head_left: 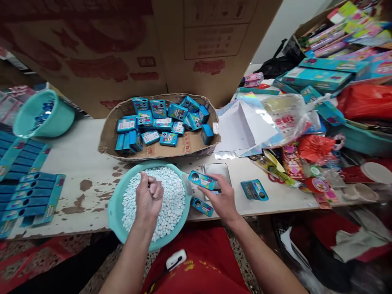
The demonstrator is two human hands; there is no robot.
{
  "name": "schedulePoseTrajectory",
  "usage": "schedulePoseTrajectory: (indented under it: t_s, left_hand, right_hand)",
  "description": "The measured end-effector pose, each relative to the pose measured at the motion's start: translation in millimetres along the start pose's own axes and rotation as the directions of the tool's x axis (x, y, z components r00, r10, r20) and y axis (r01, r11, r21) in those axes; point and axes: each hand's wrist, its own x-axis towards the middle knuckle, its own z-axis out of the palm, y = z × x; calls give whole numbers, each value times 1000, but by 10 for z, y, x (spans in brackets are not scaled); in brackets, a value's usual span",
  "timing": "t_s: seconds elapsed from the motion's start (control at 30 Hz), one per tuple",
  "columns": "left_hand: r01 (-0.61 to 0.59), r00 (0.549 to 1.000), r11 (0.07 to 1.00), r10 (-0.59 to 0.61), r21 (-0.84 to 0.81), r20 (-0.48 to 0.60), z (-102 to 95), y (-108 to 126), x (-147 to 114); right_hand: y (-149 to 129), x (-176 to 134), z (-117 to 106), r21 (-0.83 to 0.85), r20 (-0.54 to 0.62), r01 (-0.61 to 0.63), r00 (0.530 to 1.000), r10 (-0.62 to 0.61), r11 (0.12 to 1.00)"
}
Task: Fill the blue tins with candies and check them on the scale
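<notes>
A turquoise plastic basin (112,212) full of small pale blue and white candies (171,196) stands at the table's front edge. Over the candies, my left hand (149,198) is closed in a loose fist; whatever its curled fingers hold is hidden. My right hand (223,198) grips a small blue candy box (202,179) with a round opening at one end, just right of the basin rim. Below it lies another blue box (202,207), also showing a round hole. A metal tin (225,169) sits partly behind my right hand.
Behind the basin, a cut-down cardboard tray (196,153) holds several blue boxes, before a tall carton (171,49). Flat blue boxes (33,196) and a teal bucket (61,118) stand left. Right are a blue box (255,190), papers (237,126) and cluttered packaging (292,159).
</notes>
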Motion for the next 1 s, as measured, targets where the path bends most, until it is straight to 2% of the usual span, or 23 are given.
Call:
schedulePoseTrajectory:
  t_s: [0.13, 0.2, 0.27, 0.37, 0.5, 0.67, 0.73, 0.77, 0.8, 0.83, 0.9, 0.93, 0.97, 1.0]
  left_hand:
    - [-253, 966, 967, 252, 24, 55, 357, -9, -155]
    - [-369, 929, 926, 364, 79, 68, 410, -31, -170]
    - [-433, 901, 895, 428, 111, 64, 399, -46, -160]
    - [-464, 886, 880, 461, 103, 49, 348, -55, -130]
    - [-460, 888, 882, 457, 104, 57, 345, -51, -108]
    - [-395, 919, 913, 390, 107, 67, 381, 4, -74]
    - [-380, 924, 903, 378, 202, 50, 316, 34, -13]
    - [-380, 921, 871, 387, 312, 43, 251, 45, 31]
    - [-379, 915, 799, 399, 467, 59, 165, 50, 79]
    - [-377, 905, 667, 413, 642, 102, 60, 48, 129]
    - [-366, 883, 272, 405, 890, 239, -181, 22, 214]
    - [-356, 876, 97, 380, 929, 296, -300, -1, 240]
    - [-342, 876, -8, 358, 940, 322, -406, -26, 251]
    - [-318, 884, -42, 346, 947, 313, -492, -54, 250]
  right_hand:
    - [-424, -66, 264, -29, 189, 162, 970, -154, 986]
    - [-525, -60, 367, -38, 223, 193, 958, -180, 980]
    - [-567, -48, 420, -34, 233, 209, 953, -195, 977]
    - [-562, -43, 440, -26, 231, 213, 952, -201, 977]
    - [-533, -40, 468, -25, 220, 190, 959, -180, 981]
    - [-533, 4, 460, 12, 223, 135, 966, -134, 991]
    - [-498, 18, 365, 52, 206, 75, 975, -84, 996]
    - [-459, 22, 292, 65, 185, 33, 982, -45, 997]
    - [-401, 24, 206, 67, 152, -13, 988, 3, 998]
    - [-323, 27, 111, 57, 109, -61, 993, 54, 997]
    - [-105, 37, -79, 5, 5, -149, 989, 149, 989]
    - [30, 47, -162, -28, -43, -179, 983, 178, 983]
    - [178, 60, -230, -60, -83, -198, 978, 193, 978]
    - [330, 75, -281, -88, -110, -209, 974, 199, 974]
